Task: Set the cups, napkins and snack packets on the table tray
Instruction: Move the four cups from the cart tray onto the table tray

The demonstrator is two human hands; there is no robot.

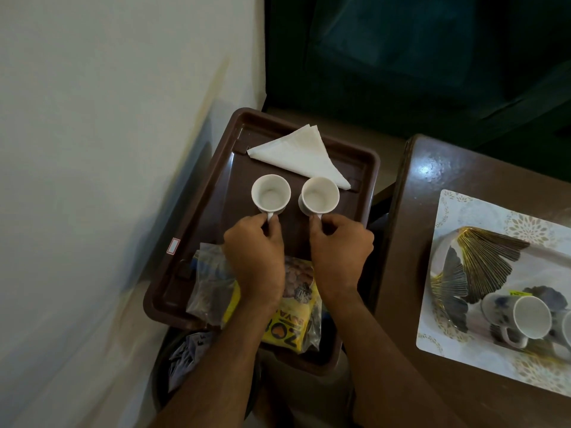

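Two white cups stand upright side by side on the brown tray. My left hand pinches the handle of the left cup. My right hand pinches the handle of the right cup. Behind the cups lies a white napkin folded into a triangle, at the tray's far end. Snack packets lie at the tray's near end under my wrists: a clear one on the left and a yellow one between my forearms, partly hidden.
A white wall runs along the left. To the right stands a brown table with a patterned white tray holding a gold fan-shaped ornament and grey mugs. A dark bin with a bag sits below the tray.
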